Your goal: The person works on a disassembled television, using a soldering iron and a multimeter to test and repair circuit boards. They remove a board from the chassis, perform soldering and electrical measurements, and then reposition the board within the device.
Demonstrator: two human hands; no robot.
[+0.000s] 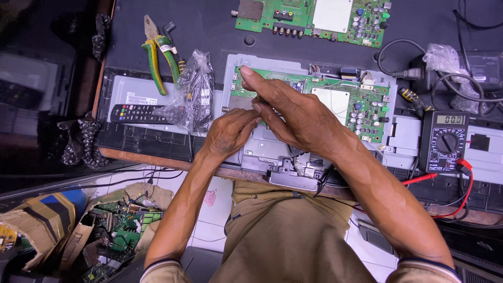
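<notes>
Fingertips of left hand [229, 134] pinched narrow on something too small to tell, right hand [293, 112] open, flat over green circuit board [346, 99] seated in grey metal chassis [272, 152]. Mid-handling at board's left edge; next calls for fine, steady fingertip work.

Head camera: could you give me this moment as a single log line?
left hand: curled beside right, by circuit board | right hand: index finger out over board | multimeter: right | pliers: left, untouched
</notes>
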